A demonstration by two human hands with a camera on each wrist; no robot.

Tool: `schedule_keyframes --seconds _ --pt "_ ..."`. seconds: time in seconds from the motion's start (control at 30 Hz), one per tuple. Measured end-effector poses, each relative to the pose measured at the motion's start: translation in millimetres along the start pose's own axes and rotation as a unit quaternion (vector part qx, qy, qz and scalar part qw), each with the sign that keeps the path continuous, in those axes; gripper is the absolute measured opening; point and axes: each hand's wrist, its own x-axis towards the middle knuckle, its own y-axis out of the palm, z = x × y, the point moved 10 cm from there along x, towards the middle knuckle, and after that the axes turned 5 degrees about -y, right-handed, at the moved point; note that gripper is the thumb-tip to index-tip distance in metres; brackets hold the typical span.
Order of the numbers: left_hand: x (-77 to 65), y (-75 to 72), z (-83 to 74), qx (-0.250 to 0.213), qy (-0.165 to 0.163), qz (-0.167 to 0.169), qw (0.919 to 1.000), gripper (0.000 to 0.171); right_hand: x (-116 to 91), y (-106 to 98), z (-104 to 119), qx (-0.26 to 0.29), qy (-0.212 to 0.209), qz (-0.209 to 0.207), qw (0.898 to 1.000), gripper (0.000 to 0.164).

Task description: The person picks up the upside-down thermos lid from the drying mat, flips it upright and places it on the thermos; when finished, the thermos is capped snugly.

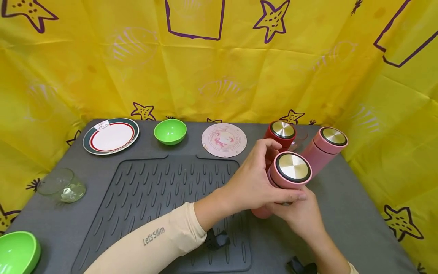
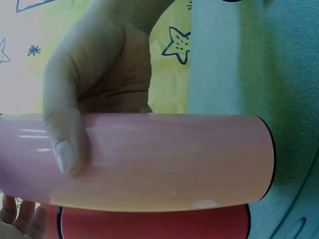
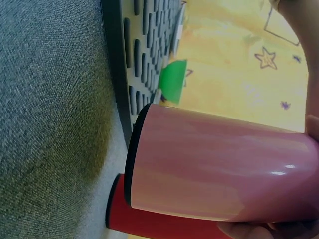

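Both my hands hold a pink thermos bottle [image 1: 289, 182] with a shiny metal-topped lid. My left hand [image 1: 251, 182] grips it near the lid, thumb across the front. Lower down, my right hand [image 1: 302, 213] grips its body; in the left wrist view that thumb [image 2: 67, 149] lies over the pink side. The bottle's dark-rimmed base [image 3: 137, 154] is close over the grey table. Just behind stands a red thermos bottle [image 1: 278, 131], partly hidden by my left hand. A second pink thermos bottle [image 1: 323, 150] stands to the right.
A grey ribbed drying mat [image 1: 157, 190] covers the table's middle. Along the back are a plate [image 1: 111, 136], a green bowl [image 1: 170, 132] and a round pink mat [image 1: 224, 140]. At left are a glass [image 1: 63, 185] and another green bowl [image 1: 18, 251]. A glass [image 1: 301, 135] shows behind the red bottle.
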Motion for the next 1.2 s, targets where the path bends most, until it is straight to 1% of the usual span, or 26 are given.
schedule_keyframes --seconds 0.03,0.13,0.23,0.3,0.4,0.47,0.57,0.63,0.7,0.73,0.8,0.9,0.97,1.03,1.1,1.2 --pt "0.1 -0.1 0.4 -0.001 -0.002 -0.002 1.0000 0.093 -0.2 0.4 -0.2 0.000 0.001 0.001 1.000 0.065" --pt "-0.3 -0.1 0.9 -0.028 0.003 -0.001 0.9996 0.094 -1.5 0.3 -3.5 0.008 0.018 -0.002 1.000 0.065" --pt "-1.4 0.8 1.0 -0.050 0.011 0.010 0.9986 0.093 -3.2 0.4 -6.9 0.026 0.035 -0.004 0.999 0.062" --pt "-2.3 2.2 1.2 -0.055 0.014 0.021 0.9982 0.090 -4.5 0.4 -8.5 0.036 0.043 -0.006 0.998 0.059" --pt "-3.0 5.0 0.8 -0.049 0.018 0.037 0.9979 0.087 -6.4 -0.6 -9.2 0.035 0.047 -0.011 0.998 0.056" --pt "-3.1 5.9 1.4 -0.044 0.010 0.041 0.9982 0.090 -6.4 -1.7 -7.3 0.020 0.039 -0.015 0.999 0.057" --pt "-2.8 5.5 4.1 -0.025 -0.014 0.030 0.9991 0.093 -4.9 -2.3 -2.3 -0.003 0.020 -0.016 1.000 0.058" --pt "-2.9 4.1 6.4 -0.017 -0.031 0.017 0.9992 0.090 -4.0 -1.6 0.4 -0.007 0.009 -0.012 1.000 0.059" --pt "-3.0 2.5 7.5 -0.011 -0.037 0.005 0.9993 0.085 -3.6 -1.3 1.1 -0.007 0.008 -0.010 1.000 0.059" --pt "-2.8 2.4 7.2 -0.013 -0.034 0.003 0.9993 0.082 -3.9 -1.5 0.7 -0.005 0.011 -0.010 1.000 0.059" --pt "-2.4 2.3 5.9 -0.022 -0.020 0.003 0.9996 0.078 -4.8 -2.8 -1.3 -0.001 0.020 -0.013 1.000 0.059" --pt "-2.6 3.2 3.8 -0.032 0.006 0.014 0.9994 0.077 -6.0 -4.6 -4.0 0.001 0.030 -0.017 0.999 0.059" --pt "-2.9 4.2 3.6 -0.042 0.016 0.025 0.9987 0.075 -6.6 -4.8 -5.6 0.008 0.034 -0.017 0.999 0.059" --pt "-3.3 5.4 3.9 -0.046 0.018 0.033 0.9982 0.074 -7.0 -4.9 -6.3 0.007 0.034 -0.018 0.999 0.058" --pt "-3.5 6.5 4.3 -0.047 0.014 0.036 0.9982 0.078 -7.0 -5.6 -5.8 -0.002 0.029 -0.022 0.999 0.060" --pt "-3.6 7.2 4.8 -0.032 0.000 0.025 0.9992 0.086 -6.8 -6.7 -2.9 -0.029 0.015 -0.028 0.999 0.059"
